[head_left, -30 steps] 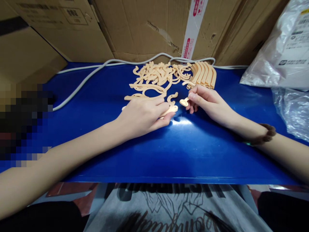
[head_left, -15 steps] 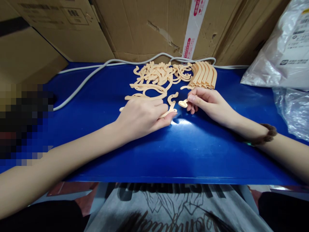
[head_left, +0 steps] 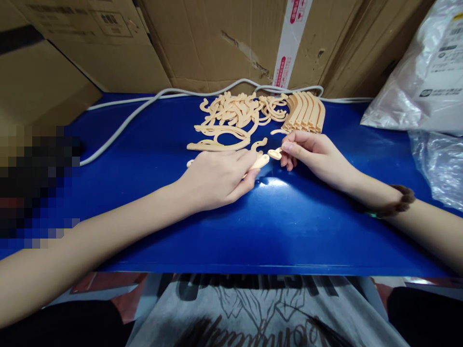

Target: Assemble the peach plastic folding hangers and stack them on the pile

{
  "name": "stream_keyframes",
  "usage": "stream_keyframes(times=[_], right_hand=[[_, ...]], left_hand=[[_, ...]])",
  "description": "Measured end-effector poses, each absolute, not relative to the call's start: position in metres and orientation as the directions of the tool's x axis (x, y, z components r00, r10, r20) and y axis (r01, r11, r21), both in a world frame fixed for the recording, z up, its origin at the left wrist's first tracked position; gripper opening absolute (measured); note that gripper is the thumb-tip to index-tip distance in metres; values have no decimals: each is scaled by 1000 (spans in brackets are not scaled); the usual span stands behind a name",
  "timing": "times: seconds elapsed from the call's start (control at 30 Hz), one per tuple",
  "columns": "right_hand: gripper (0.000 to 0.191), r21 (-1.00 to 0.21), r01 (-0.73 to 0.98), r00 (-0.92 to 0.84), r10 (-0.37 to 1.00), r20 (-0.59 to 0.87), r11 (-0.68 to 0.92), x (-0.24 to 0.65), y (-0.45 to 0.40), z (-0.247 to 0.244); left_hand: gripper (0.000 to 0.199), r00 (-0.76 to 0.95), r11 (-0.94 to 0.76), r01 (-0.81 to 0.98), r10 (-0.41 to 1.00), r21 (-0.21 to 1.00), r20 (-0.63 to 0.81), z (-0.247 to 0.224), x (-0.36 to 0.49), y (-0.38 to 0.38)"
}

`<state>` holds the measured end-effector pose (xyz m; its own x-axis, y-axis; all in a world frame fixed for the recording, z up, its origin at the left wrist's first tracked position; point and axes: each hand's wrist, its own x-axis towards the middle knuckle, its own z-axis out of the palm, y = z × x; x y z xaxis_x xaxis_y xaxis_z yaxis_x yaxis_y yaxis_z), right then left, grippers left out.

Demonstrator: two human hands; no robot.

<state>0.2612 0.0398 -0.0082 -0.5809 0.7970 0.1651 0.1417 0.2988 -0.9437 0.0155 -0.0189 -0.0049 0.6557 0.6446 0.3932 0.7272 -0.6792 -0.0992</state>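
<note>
My left hand is closed around a beige plastic hanger arm. The rounded end with a hole sticks out past my thumb and fingertips, and the other end shows beyond my knuckles. My right hand pinches a beige hanger hook by its stem. Its flat oval end points left, close to the hanger arm's end but apart from it, and the curved part is hidden in my fingers. Another beige hook lies on the blue table just behind my left fingertips, partly covered.
Behind my hands lie a heap of beige hanger parts, loose curved arms and a neat row of arms. A white cable runs along the back, before cardboard boxes. Plastic-wrapped packages stand at the right.
The hanger arm in my left hand has been lifted and turned, so its holed end faces up nearer the hook piece. My right hand has hardly moved.
</note>
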Motion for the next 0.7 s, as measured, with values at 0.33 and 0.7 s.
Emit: stream_keyframes(times=[0.33,0.7], right_hand=[[39,-943,105,-612,768,189,316,262,38,-9],[37,-951,91,-607,774,181,294,261,37,-6]], left_hand=[[30,678,-720,689,601,-81,423,-7,15,-16],[41,701,-753,652,553,-89,451,-11,16,-17]])
